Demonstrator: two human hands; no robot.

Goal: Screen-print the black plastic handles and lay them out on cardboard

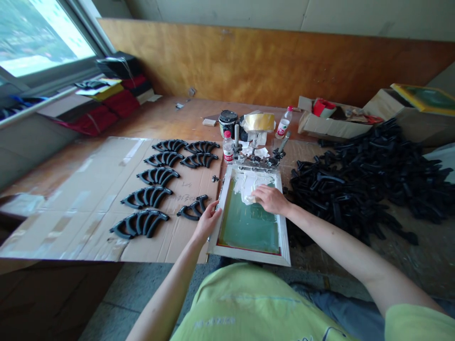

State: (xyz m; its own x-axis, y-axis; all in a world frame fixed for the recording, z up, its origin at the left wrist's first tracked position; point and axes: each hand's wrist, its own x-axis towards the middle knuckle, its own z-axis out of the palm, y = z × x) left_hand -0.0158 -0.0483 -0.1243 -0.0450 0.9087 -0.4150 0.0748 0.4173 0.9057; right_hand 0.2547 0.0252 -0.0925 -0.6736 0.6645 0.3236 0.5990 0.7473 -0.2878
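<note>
R fingers (260,192) over wht-smeared scrn (245,227)

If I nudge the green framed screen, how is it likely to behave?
The framed screen looks stiff, with straight edges and a flat surface. It probably won't slide freely, since its far end meets metal fittings. White paste near that end may make it slippery there.

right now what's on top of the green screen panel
White paste is smeared across the far end of the green screen panel, and the right hand holds a paste-covered piece there. The surface beneath paste and hand is hidden.
</note>
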